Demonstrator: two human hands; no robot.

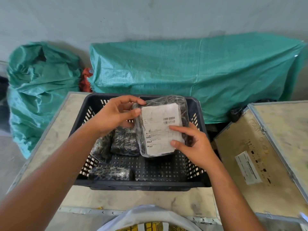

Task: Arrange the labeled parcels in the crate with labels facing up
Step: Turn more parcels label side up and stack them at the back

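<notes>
Above the crate (196, 165), label up: parcel (160, 125) pinched by left hand (115, 116) and right hand (194, 144) at opposite edges; probably light, slippery film, best gripped by its sides.

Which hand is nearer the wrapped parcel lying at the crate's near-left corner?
Left. The left hand grips the labeled parcel from its left side, above the near-left parcel; the right hand holds its right edge, farther across the crate.
</notes>
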